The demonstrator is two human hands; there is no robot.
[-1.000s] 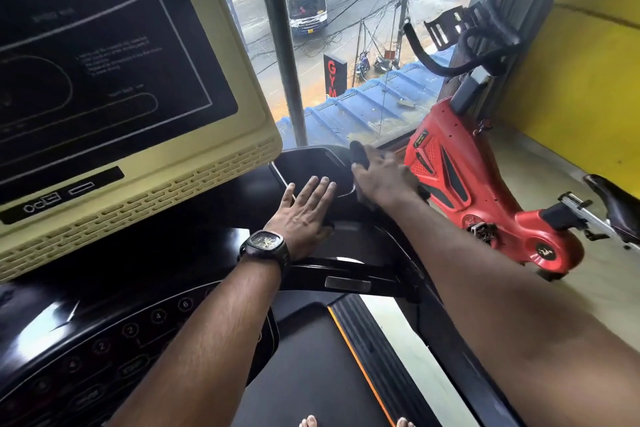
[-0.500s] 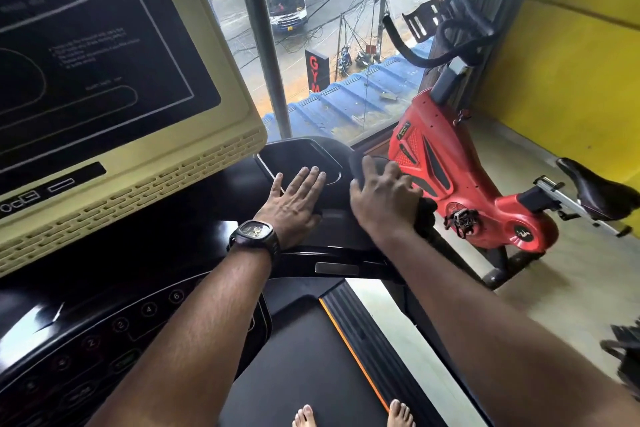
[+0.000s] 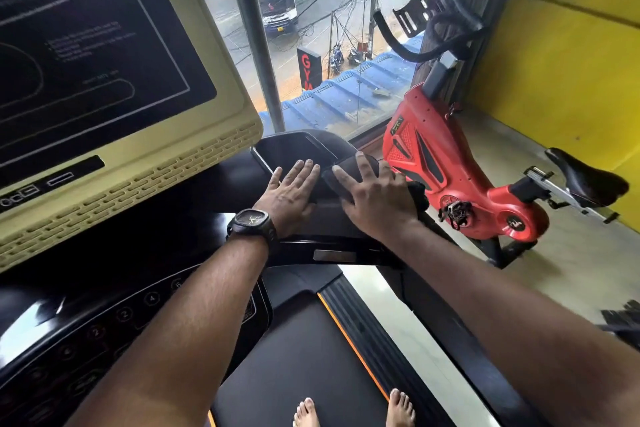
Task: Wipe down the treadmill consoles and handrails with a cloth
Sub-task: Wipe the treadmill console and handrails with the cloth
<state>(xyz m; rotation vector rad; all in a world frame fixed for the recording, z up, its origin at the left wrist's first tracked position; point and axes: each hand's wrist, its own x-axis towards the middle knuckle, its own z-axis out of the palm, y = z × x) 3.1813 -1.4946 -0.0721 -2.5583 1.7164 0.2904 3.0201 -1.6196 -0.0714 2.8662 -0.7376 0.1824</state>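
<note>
Left hand [image 3: 291, 191]: flat, fingers straight, gripping nothing, resting on the right end of the black treadmill console [image 3: 194, 222] just below its tray recess [image 3: 294, 146]. Right hand [image 3: 375, 196], just beside it: fingers spread, pressing the dark cloth [image 3: 346, 165] onto the console's right edge, not curled round it. We see cloth bunched past that edge, toward the red exercise bike [image 3: 450, 180]. Wristwatch [image 3: 252, 222] on our left wrist. Our bare feet [image 3: 304, 412] on the belt [image 3: 294, 357].
</note>
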